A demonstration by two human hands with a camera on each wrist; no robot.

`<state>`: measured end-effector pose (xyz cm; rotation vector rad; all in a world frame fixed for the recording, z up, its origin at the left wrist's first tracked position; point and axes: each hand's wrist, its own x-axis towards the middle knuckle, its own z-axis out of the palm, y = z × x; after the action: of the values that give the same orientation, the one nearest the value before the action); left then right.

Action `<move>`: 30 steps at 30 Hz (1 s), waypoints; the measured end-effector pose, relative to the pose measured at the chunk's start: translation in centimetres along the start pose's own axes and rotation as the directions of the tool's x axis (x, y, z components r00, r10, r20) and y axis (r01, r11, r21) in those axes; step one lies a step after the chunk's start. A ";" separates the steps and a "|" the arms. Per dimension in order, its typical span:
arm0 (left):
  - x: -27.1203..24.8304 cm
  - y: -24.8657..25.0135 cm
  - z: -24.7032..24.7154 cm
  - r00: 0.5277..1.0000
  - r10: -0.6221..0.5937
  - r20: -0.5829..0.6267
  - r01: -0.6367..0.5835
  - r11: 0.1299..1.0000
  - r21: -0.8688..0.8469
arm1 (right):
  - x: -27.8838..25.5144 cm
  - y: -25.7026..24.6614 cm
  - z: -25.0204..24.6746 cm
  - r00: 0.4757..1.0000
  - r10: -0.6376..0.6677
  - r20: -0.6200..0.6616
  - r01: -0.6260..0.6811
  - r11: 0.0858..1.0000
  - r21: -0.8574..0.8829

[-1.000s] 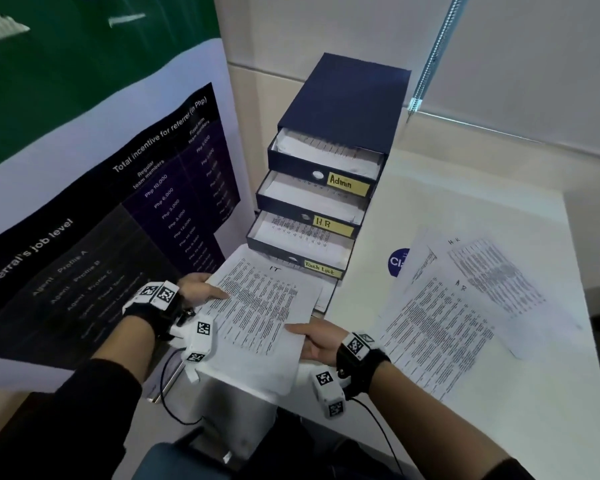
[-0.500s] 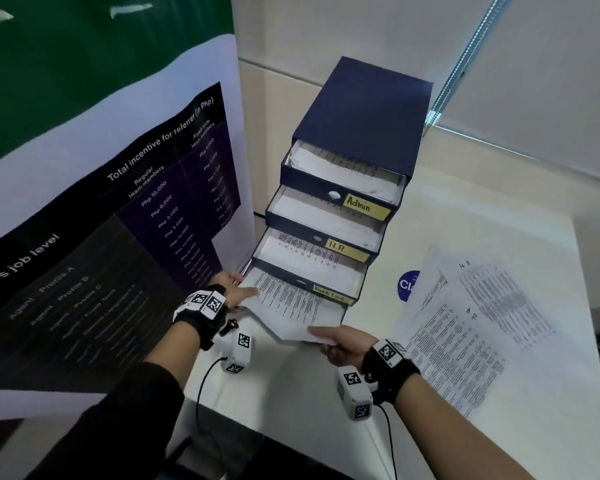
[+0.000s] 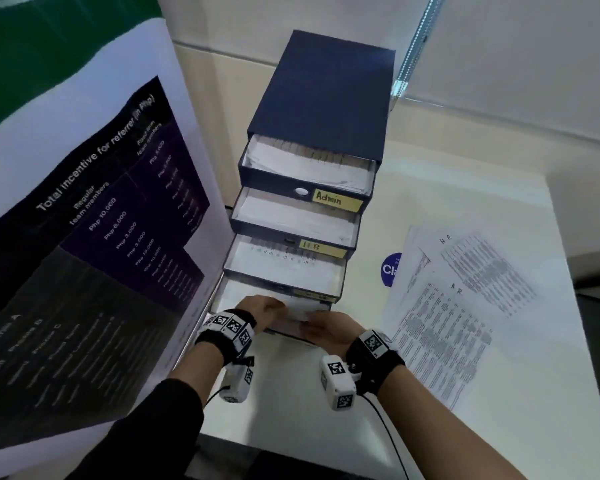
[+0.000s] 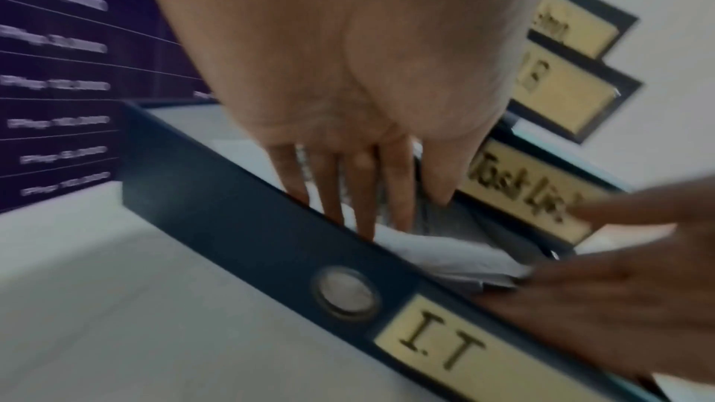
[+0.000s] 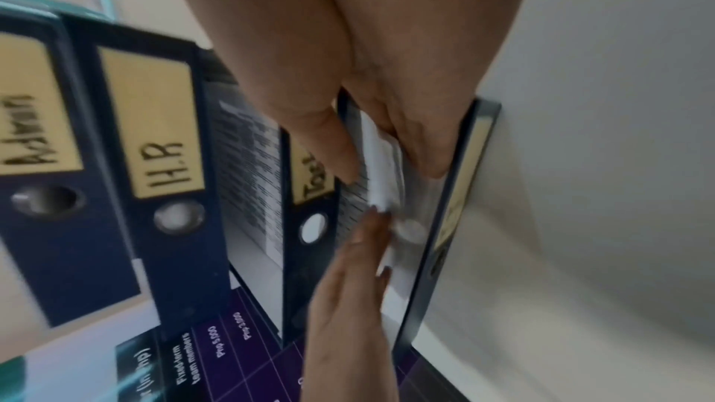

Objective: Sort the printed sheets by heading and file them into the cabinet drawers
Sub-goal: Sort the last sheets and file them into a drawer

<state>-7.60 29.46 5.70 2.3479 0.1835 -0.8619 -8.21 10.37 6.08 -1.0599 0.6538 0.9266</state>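
Note:
A dark blue cabinet (image 3: 326,98) stands on the white table with its drawers pulled out in steps. The bottom drawer (image 3: 229,292), labelled "I.T" (image 4: 437,350), holds the printed sheet (image 3: 297,308), whose near edge bunches up white (image 4: 445,252) just behind the drawer front. My left hand (image 3: 260,308) reaches into the drawer, fingers (image 4: 363,194) straight and pressing on the sheet. My right hand (image 3: 326,329) is at the drawer's right front corner. It pinches the sheet's edge (image 5: 381,164) with the thumb above and the fingers below.
The drawers above read "Admin" (image 3: 336,200), "HR" (image 3: 323,247) and "Task List" (image 4: 522,194), and all hold paper. Loose printed sheets (image 3: 465,306) lie fanned on the table to the right, partly covering a blue round sticker (image 3: 390,270). A large poster board (image 3: 101,237) stands close on the left.
One second ago both hands held the sheet flat in front of the cabinet. They have moved forward and slid it into the bottom drawer, and only its near edge still shows.

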 end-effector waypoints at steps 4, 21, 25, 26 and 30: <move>1.3 3.9 1.3 0.995 -0.005 0.104 -0.044 0.885 0.464 | -3.2 -1.6 -4.7 0.989 -0.147 -0.031 0.142 0.982 -0.128; 9.6 25.6 15.7 0.999 0.041 0.034 -0.044 0.997 0.068 | -7.0 -3.4 -33.6 0.547 -0.534 -0.645 -0.051 0.748 -0.662; 12.0 26.7 17.4 0.995 -0.070 -0.073 0.066 0.996 -0.064 | -7.1 -4.6 -35.1 0.612 -0.716 -0.335 0.255 0.580 -0.774; 13.1 26.3 17.9 0.991 -0.099 -0.093 0.095 0.994 -0.049 | -7.5 -5.3 -35.6 0.613 -0.741 -0.272 0.325 0.551 -0.768; 14.1 26.1 17.6 0.980 -0.145 -0.136 0.126 0.982 -0.140 | -8.6 -8.6 -38.7 0.682 -0.714 -0.159 0.481 0.602 -0.638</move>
<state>2.46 -3.00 -0.30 2.2957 0.4526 -0.7183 -5.55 -29.94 2.68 -1.8958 0.2791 0.2511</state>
